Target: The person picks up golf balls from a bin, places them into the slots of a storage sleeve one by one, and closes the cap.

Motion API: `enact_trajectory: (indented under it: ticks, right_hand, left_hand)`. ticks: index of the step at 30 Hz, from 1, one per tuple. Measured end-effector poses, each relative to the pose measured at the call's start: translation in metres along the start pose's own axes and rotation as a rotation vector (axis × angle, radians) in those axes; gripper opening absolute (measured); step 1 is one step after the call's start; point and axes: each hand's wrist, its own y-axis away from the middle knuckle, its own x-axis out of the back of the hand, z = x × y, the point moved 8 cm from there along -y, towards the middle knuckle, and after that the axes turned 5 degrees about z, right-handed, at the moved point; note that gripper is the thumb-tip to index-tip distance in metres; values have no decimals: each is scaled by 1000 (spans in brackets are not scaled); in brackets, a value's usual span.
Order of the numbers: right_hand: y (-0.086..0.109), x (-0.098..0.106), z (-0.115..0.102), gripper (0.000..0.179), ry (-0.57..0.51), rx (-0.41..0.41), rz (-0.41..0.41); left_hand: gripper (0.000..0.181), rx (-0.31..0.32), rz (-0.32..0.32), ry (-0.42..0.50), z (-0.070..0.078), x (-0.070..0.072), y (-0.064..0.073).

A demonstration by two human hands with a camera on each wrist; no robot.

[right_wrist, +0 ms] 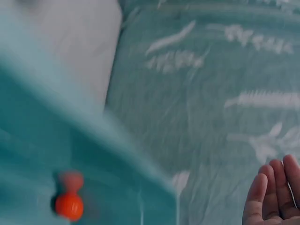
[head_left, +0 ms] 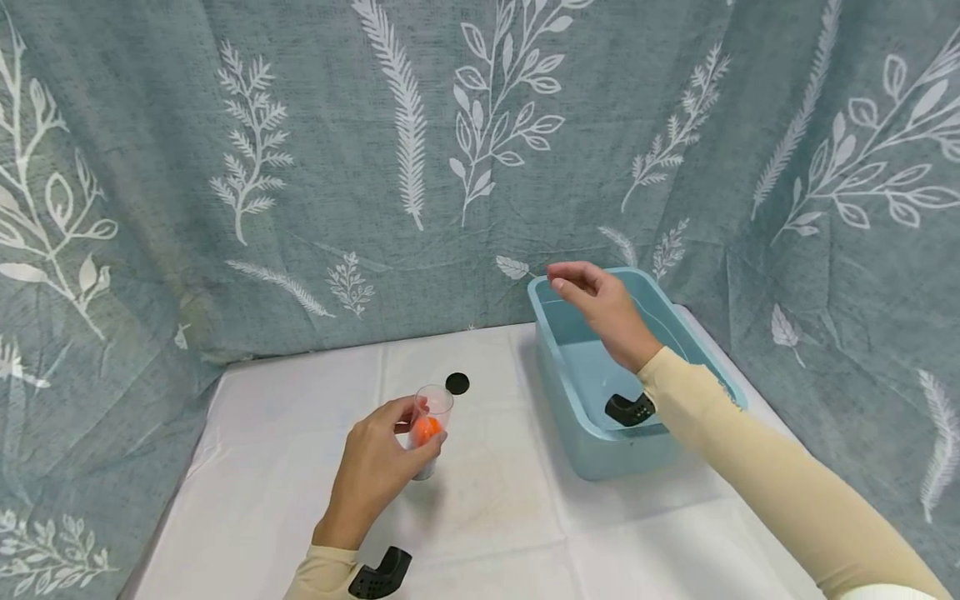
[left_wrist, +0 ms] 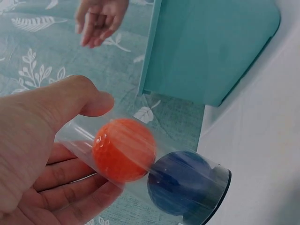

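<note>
My left hand [head_left: 375, 462] holds a clear plastic tube [head_left: 434, 398] between thumb and fingers, above the table. Inside it sits an orange golf ball [left_wrist: 124, 150], and below that a dark blue ball [left_wrist: 180, 183] lies towards the tube's dark-rimmed end. My right hand [head_left: 606, 315] hovers over the blue bin [head_left: 561, 392] with loosely bent fingers and nothing in them. In the right wrist view, an orange ball [right_wrist: 69, 206] rests in the bin, with a paler orange shape beside it that may be a reflection.
A black round cap [head_left: 457, 383] lies on the white-covered table [head_left: 495, 467] just beyond the tube. Grey-green cloth [head_left: 315, 167] with white leaf prints hangs behind the table and at both sides. The bin stands at the table's right.
</note>
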Motion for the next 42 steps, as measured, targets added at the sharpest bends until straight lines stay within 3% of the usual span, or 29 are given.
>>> enact_trajectory:
  ticks: [10, 16, 30, 34, 42]
  right_hand:
    - [-28, 32, 56, 47, 272, -151, -13]
    - [-32, 34, 82, 49, 453, -235, -87]
    - [-42, 23, 141, 55, 741, -161, -211]
    - [-41, 14, 155, 51, 780, -153, -266]
    - [-35, 1, 183, 32, 777, -233, -288]
  left_hand:
    - [40, 26, 6, -1, -13, 8, 2]
    - [40, 26, 20, -4, -20, 12, 5]
    - [42, -2, 44, 18, -29, 17, 11]
    - [42, 7, 42, 16, -32, 18, 12]
    - [36, 74, 19, 16, -39, 16, 21]
